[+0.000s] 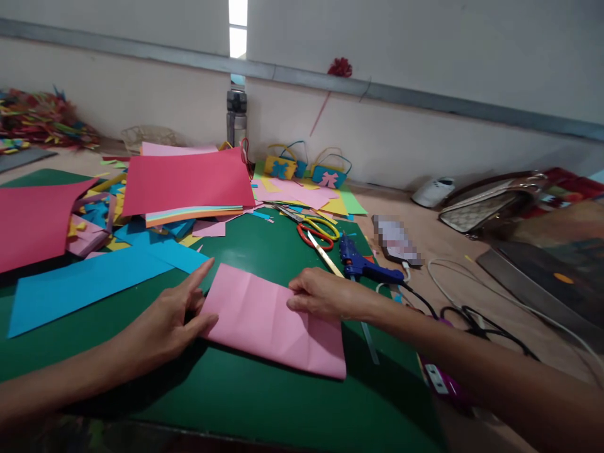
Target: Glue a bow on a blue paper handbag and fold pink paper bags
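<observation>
A folded sheet of pink paper (264, 321) with several creases across it lies in front of me over the green work surface (236, 402). My left hand (182, 314) holds its left edge, thumb on top, with the index finger stretched out past the corner. The other left fingers are curled and partly hidden. My right hand (318, 292) pinches the paper near its upper right side, its fingertips tucked in. Just beyond my right hand are scissors (321, 233) with red and yellow handles and a blue glue gun (365, 264).
At the left lie blue paper strips (94, 283), a stack topped by red sheets (189, 179) and many scraps. Small paper baskets (280, 165) stand by the wall. On the right are a phone (396, 240), cables (476, 324), a power strip (443, 380) and a handbag (488, 207).
</observation>
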`<act>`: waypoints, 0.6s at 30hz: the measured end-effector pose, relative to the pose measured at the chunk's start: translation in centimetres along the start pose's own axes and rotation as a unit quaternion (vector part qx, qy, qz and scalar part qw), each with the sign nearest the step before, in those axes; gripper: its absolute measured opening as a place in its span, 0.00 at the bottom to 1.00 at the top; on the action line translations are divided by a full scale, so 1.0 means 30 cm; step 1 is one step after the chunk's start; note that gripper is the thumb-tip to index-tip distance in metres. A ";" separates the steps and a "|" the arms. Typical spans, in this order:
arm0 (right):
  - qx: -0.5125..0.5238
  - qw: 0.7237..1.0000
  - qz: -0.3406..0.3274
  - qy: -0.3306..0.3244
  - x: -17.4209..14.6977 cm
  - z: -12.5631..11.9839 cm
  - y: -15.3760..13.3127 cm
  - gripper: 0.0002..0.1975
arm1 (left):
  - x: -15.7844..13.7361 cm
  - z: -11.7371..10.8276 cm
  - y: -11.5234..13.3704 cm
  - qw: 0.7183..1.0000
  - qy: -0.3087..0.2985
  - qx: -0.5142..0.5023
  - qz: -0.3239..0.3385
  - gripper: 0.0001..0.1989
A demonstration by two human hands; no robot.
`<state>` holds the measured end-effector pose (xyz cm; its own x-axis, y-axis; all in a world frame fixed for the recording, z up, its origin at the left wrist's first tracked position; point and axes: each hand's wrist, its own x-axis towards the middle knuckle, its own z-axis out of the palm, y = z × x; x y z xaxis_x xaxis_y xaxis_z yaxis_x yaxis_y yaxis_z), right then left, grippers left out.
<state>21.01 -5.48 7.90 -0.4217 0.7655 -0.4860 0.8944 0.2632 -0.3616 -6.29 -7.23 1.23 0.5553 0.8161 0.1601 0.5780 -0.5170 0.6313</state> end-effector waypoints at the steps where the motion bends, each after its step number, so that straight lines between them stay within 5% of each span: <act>1: -0.006 1.000 0.005 0.003 0.005 0.003 0.001 0.12 | 0.003 -0.013 0.002 0.998 0.008 0.054 0.008 0.32; 5: -0.034 0.999 0.021 0.013 0.012 0.002 -0.009 0.09 | 0.025 -0.054 0.069 0.937 0.088 0.322 0.100 0.20; 8: -0.062 0.998 0.021 0.020 0.009 -0.002 -0.024 0.10 | 0.046 -0.013 0.161 0.904 0.087 0.360 0.212 0.16; 13: -0.120 0.991 0.040 0.032 -0.005 0.012 -0.048 0.11 | 0.083 0.130 0.237 0.918 -0.089 0.304 0.238 0.37; 18: -0.164 0.985 0.048 0.025 -0.005 0.029 -0.052 0.11 | 0.104 0.172 0.202 0.934 -0.125 0.274 0.194 0.45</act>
<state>19.56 -6.52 7.84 -0.3319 0.8220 -0.4627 0.9333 0.3574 -0.0346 2.03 -9.15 1.64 0.8693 0.4891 0.0711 0.4849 -0.8718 0.0694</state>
